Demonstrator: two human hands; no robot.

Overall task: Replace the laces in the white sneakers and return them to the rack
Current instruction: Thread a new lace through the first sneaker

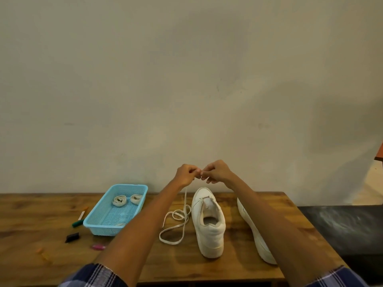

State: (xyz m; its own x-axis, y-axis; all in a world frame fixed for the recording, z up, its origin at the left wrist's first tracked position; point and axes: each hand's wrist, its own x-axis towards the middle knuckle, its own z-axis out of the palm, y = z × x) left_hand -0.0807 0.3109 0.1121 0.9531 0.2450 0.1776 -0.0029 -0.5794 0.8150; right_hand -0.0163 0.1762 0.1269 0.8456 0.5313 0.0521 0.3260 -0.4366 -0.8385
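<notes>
Behind a wooden counter [238, 264] stands a plain wall. From the head view, a limp, light lace [178, 220] is pinched at its end by the left hand [185, 174] and right hand [216, 172], each grip clenched on it; the stiff tip is judged the best hold. Both sneakers [209, 222] rest on the counter below.

basket [97, 221] left | lace [176, 223] between | sneaker [209, 222] right, on table [41, 210]
</notes>
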